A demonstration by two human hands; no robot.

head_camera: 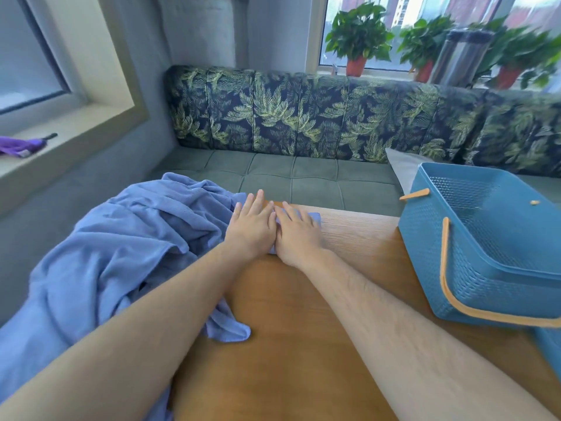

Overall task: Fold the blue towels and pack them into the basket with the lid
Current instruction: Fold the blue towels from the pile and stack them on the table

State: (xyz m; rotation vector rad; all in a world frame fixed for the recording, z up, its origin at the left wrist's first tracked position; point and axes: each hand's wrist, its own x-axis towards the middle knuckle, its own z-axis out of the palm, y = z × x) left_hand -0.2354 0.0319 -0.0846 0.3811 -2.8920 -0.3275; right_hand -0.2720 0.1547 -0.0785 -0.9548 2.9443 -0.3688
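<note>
unfolded towels (pixel 121 253) lie heaped at the left of the surface (pixel 288 344), awaiting their turn; our left hand (pixel 252 226) and right hand (pixel 299 235), fingers straight and gripping nothing, press a folded towel (pixel 315 217) flat, we judge to set its creases; the basket (pixel 485 238) stands open at right, near for packing.

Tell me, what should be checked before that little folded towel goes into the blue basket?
1. The folded towel is pressed flat under the left hand and right hand: ok.
2. The basket is open on top: ok.
3. Room inside the basket: ok, almost bare.
4. The table between towel and basket is free: ok.
5. The lid is within reach: cannot tell.
6. The pile of towels is folded: not ok, crumpled.
</note>
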